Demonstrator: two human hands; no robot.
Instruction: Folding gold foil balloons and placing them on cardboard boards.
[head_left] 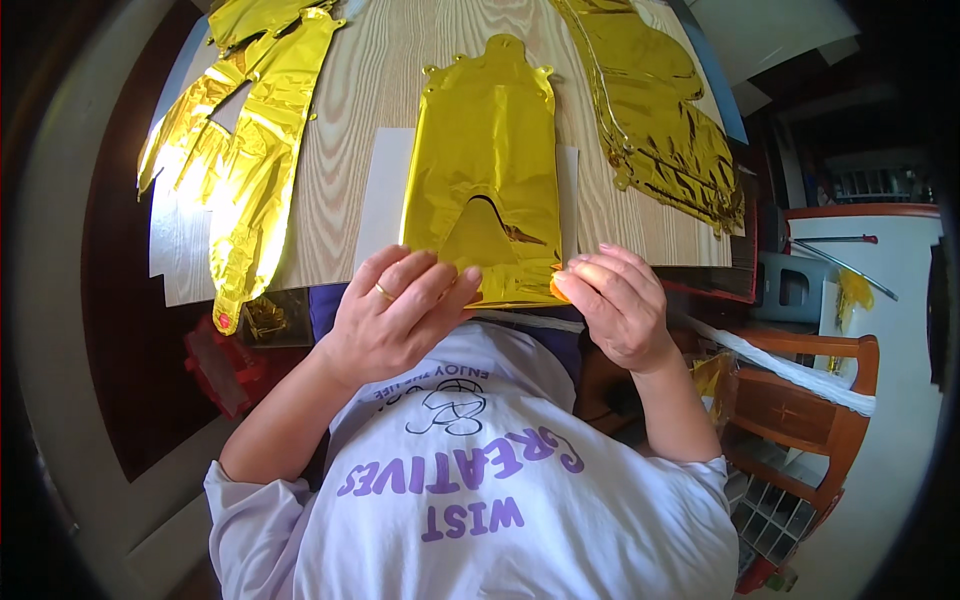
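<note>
A flat, folded gold foil balloon (487, 130) lies in front of me, with small tabs along its far end and a triangular opening near its close end. My left hand (395, 305), a ring on one finger, has its fingers curled at the balloon's near left corner; the thumb is hidden. A speck of red shows beneath its index finger. At the near right corner, my right hand (617, 305) pinches a small orange piece (558, 287) whose kind I cannot make out. It is right beside the balloon's edge.
White card (384, 190) lies under the balloon on the wood-grain table (350, 90). More flat gold foil balloons lie at the left (265, 160) and right (650, 90). A wooden chair (800, 400) stands at my right; a red object (222, 370) is below the table's left edge.
</note>
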